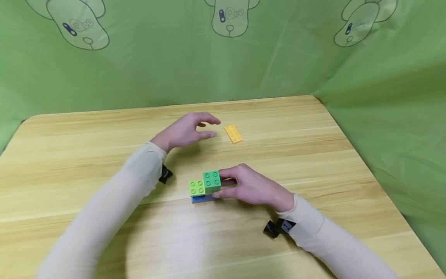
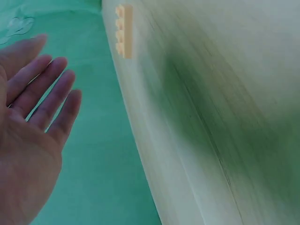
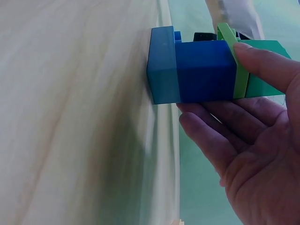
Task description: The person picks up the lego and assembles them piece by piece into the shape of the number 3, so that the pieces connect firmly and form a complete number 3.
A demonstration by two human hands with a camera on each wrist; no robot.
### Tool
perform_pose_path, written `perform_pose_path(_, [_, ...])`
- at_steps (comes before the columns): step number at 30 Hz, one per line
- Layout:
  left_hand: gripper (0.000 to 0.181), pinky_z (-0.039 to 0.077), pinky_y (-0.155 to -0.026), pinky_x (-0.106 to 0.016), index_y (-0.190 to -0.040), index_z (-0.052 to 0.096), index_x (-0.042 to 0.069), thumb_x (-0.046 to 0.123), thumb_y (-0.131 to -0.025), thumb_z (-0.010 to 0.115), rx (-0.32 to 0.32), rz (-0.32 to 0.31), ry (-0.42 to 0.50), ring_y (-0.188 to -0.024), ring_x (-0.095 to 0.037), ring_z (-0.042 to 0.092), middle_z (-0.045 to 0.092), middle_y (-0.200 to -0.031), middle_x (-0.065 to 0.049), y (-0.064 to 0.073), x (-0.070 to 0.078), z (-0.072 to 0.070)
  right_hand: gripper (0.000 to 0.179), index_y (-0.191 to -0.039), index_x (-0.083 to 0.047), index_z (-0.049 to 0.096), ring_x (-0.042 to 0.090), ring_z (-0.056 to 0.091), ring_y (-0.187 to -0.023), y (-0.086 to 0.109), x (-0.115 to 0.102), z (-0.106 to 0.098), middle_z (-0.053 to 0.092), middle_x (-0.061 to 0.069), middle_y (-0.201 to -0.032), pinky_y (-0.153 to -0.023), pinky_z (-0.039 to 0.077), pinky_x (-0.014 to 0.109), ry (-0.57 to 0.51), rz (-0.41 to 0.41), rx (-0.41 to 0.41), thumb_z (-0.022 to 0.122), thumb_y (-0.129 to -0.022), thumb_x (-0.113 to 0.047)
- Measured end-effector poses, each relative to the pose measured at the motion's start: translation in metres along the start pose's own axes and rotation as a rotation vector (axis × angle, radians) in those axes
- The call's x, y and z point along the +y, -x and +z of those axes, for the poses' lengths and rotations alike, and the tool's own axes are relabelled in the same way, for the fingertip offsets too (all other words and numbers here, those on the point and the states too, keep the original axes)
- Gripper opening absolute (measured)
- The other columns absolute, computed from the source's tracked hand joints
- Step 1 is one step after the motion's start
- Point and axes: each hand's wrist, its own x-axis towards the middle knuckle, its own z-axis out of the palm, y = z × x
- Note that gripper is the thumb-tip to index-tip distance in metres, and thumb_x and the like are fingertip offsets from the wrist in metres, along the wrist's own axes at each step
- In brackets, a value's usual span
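Note:
In the head view my right hand (image 1: 252,186) grips a small stack of toy building bricks by its right side. A green brick (image 1: 212,185) tops the stack, beside the bare studs of a lime-green plate (image 1: 196,188). Under the plate, the right wrist view shows a dark blue brick (image 3: 206,70) and a lighter blue brick (image 3: 163,65) at the bottom. My thumb presses near the lime and green bricks, with the fingers on the other side. My left hand (image 1: 184,130) hovers empty, fingers loosely bent, just left of a flat yellow brick plate (image 1: 233,133) and apart from it.
The wood-grain table (image 1: 87,162) lies beneath both hands. A green curtain (image 1: 156,69) with printed cartoon figures hangs behind the back edge and along the right side. Black wrist devices are strapped at both cuffs.

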Motion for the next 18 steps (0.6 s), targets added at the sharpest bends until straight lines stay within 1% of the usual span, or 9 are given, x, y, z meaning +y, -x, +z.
perform_pose_path(3, [0.044,0.036,-0.108,-0.032,-0.137,0.057,0.009,0.024,-0.096,0.066,-0.004,-0.025,-0.033,-0.129,-0.017,0.046,0.055,-0.138,-0.003,-0.007,-0.003,0.003,0.029,-0.116,-0.015,0.071,0.008,0.065,-0.1,-0.002,0.0,0.001,0.07,-0.012,-0.106,-0.089,0.053,0.031,-0.002,-0.008,0.0,0.076,-0.089,-0.024])
perform_pose_path(5, [0.047,0.035,-0.108,-0.032,-0.138,0.055,0.01,0.026,-0.096,0.066,-0.019,-0.043,-0.039,-0.13,-0.019,0.045,0.053,-0.14,-0.003,-0.015,-0.004,0.006,0.029,-0.116,-0.016,0.071,0.008,0.065,-0.099,-0.001,0.0,0.0,0.07,-0.012,-0.106,-0.088,0.053,0.031,-0.004,-0.011,0.005,0.076,-0.088,-0.023])
perform_pose_path(8, [0.05,0.035,-0.109,-0.033,-0.14,0.053,0.009,0.026,-0.095,0.067,-0.042,-0.086,-0.039,-0.131,-0.021,0.045,0.052,-0.141,-0.004,-0.024,-0.005,0.009,0.029,-0.116,-0.015,0.071,0.009,0.065,-0.099,-0.001,0.001,0.0,0.07,-0.012,-0.106,-0.088,0.053,0.031,-0.011,-0.014,0.002,0.076,-0.088,-0.023])
perform_pose_path(11, [0.051,0.035,-0.109,-0.035,-0.141,0.052,0.01,0.026,-0.095,0.068,-0.048,-0.123,-0.047,-0.13,-0.025,0.046,0.051,-0.142,-0.005,-0.028,-0.005,0.01,0.029,-0.116,-0.014,0.07,0.009,0.065,-0.099,-0.001,0.0,0.0,0.07,-0.012,-0.106,-0.088,0.053,0.03,-0.01,-0.016,-0.005,0.076,-0.089,-0.021])
perform_pose_path(14, [0.051,0.036,-0.109,-0.036,-0.14,0.053,0.01,0.025,-0.094,0.069,-0.05,-0.131,-0.047,-0.13,-0.026,0.046,0.051,-0.141,-0.006,-0.03,-0.006,0.01,0.028,-0.116,-0.014,0.07,0.009,0.065,-0.097,-0.001,0.0,0.001,0.07,-0.012,-0.106,-0.086,0.053,0.03,0.002,-0.019,-0.008,0.075,-0.089,-0.022])
perform_pose_path(18, [0.048,0.037,-0.108,-0.034,-0.139,0.053,0.007,0.023,-0.095,0.067,-0.053,-0.109,-0.048,-0.129,-0.024,0.047,0.052,-0.14,-0.007,-0.033,-0.006,0.012,0.028,-0.116,-0.014,0.07,0.01,0.065,-0.094,-0.001,0.0,0.001,0.07,-0.013,-0.105,-0.084,0.054,0.032,0.013,-0.026,-0.008,0.074,-0.09,-0.023])
